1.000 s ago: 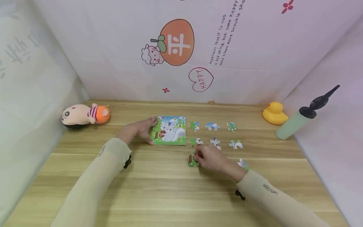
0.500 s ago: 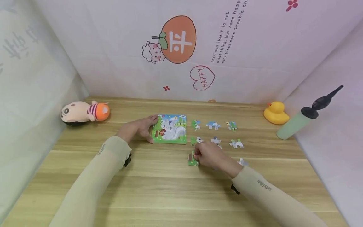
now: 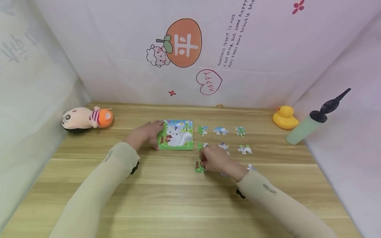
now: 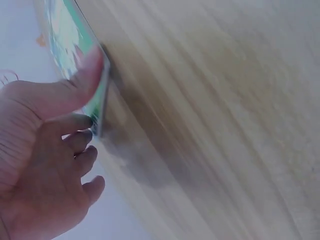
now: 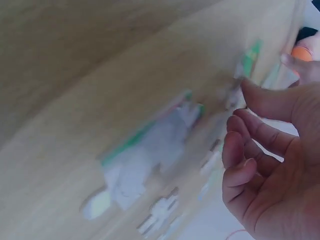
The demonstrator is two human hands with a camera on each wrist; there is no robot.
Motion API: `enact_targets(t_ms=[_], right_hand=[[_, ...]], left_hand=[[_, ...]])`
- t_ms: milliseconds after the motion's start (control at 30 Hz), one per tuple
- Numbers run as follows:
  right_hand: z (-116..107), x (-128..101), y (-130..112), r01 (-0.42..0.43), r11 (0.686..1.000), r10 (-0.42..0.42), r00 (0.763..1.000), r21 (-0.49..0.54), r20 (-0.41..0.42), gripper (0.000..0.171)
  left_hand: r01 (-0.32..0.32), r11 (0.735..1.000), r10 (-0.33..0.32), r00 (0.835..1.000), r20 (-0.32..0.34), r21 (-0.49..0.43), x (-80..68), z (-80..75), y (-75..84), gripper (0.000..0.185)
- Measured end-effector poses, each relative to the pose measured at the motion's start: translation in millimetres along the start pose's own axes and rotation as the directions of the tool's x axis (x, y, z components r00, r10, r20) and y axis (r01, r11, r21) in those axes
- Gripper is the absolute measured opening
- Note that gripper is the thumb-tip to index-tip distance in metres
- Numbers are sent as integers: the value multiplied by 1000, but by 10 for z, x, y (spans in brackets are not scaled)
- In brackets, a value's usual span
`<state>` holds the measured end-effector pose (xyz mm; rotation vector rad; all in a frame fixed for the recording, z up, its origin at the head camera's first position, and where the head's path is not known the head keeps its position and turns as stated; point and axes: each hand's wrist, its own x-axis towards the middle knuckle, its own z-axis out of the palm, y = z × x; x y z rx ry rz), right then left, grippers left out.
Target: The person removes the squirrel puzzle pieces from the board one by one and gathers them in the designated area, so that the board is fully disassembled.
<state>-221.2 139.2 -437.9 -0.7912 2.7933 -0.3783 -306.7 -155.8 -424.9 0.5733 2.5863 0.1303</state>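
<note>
In the head view a square picture of a white squirrel (image 3: 178, 135) lies flat on the wooden table. My left hand (image 3: 146, 134) grips its left side, thumb at the near corner and fingers towards the far one. In the left wrist view the thumb (image 4: 90, 70) lies over the picture's edge. To the right are rows of loose jigsaw pieces. Above the near-left green jigsaw piece (image 3: 199, 166) my right hand (image 3: 216, 159) bends down, its thumb and forefinger pinching that piece's right side. The fingertips partly cover it. In the right wrist view the right hand's other fingers (image 5: 240, 150) are curled.
More jigsaw pieces sit beyond the right hand, such as a blue-topped jigsaw piece (image 3: 220, 131) and a white-and-green jigsaw piece (image 3: 245, 149). A yellow duck (image 3: 285, 117) and a green hand pump (image 3: 305, 130) stand at the right, a plush toy (image 3: 86, 119) at the left.
The right forearm has swung a little to the left, uncovering part of the near middle jigsaw piece. Its fingers stay at the same green piece. The left hand keeps its place; the head view shifts slightly.
</note>
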Motion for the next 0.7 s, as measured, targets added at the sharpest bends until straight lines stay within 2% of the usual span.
enact_targets(t_ms=[100,233,333,433,500,567,633,700], right_hand=[[-122,40,60,-16,999,17,1000,52,-22,14],[-388,55,162,-24,992,41,990,125,-133,23],[-575,43,223,-4,992,35,971,128,-237,24],[-694,31,260,30,990,13,954,137,-301,29],[-750,26,258,54,989,-7,948,138,-318,35],[-787,22,242,82,991,-43,944,108,-328,41],[-809,16,207,114,992,-90,941,56,-327,45],[-814,10,171,151,989,-144,936,-5,-321,47]], left_hand=[[-18,997,19,1000,-13,74,17,-4,76,108],[-38,991,43,999,-29,129,46,39,96,107],[-51,994,55,998,-35,97,40,70,65,105],[-98,995,98,994,-49,10,-3,49,52,99],[-150,988,147,985,-89,-39,-36,-1,65,96],[-211,975,200,969,-147,-66,-68,-68,94,93],[-259,965,246,946,-209,-38,-99,-130,128,92],[-279,960,276,928,-250,23,-139,-185,170,92]])
